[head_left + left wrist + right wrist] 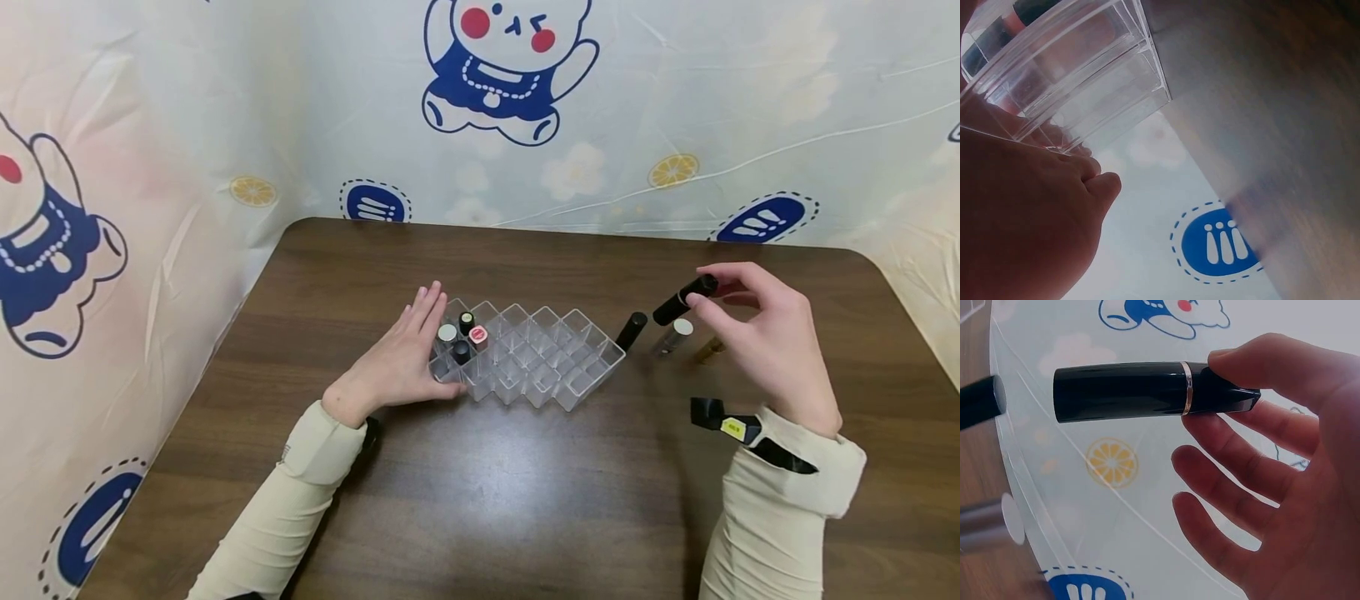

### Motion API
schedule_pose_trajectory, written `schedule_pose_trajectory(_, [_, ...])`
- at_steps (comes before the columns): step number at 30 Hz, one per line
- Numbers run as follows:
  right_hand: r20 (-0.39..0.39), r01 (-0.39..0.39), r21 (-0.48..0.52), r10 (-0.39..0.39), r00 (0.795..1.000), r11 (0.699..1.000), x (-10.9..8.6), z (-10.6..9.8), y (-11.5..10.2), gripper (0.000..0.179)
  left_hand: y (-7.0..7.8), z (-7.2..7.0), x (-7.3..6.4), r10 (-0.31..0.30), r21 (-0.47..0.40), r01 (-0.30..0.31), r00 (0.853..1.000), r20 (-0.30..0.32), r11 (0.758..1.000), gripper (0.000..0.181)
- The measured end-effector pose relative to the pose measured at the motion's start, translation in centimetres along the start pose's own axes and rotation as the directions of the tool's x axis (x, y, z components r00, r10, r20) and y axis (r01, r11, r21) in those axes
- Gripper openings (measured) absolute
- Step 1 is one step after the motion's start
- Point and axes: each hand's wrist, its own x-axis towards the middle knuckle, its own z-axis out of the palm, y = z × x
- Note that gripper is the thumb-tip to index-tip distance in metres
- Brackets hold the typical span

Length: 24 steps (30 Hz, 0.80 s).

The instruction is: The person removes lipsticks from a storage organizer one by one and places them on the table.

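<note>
A clear plastic lipstick organizer (543, 354) with diamond-shaped compartments lies mid-table. Several tubes stand in its left end, among them a white-topped tube (447, 333) and a pink-topped tube (478, 336). My left hand (393, 358) rests against that end, fingers straight along the side and thumb out at the near edge. Above the table to the right, my right hand (776, 333) pinches a black lipstick tube (1122, 392) by one end, between thumb and fingers. The tube is tilted in the head view and has a thin shiny band; its other fingers are loosely bent.
A black tube (632, 331) stands by the organizer's right end. Beside it are a silver tube (675, 337) with a pale top and a gold tube (709, 350), partly behind the right hand. Patterned cloth (480, 183) hangs behind the brown table (480, 500).
</note>
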Motion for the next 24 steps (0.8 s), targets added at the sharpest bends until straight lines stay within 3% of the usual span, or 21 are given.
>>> schedule_pose_trajectory(10, [-0.044, -0.084, -0.031, 0.083, 0.996, 0.996, -0.2, -1.2, 1.1, 0.031, 0.0, -0.1, 0.0, 0.004, -0.004, -0.004, 1.0, -0.003, 1.0, 0.124])
schedule_pose_trajectory(24, [-0.127, -0.147, -0.029, 0.142, 0.982, 0.989, -0.6, -2.5, 2.6, 0.032, 0.0, 0.0, 0.1, 0.007, 0.004, -0.007, 1.0, 0.001, 1.0, 0.125])
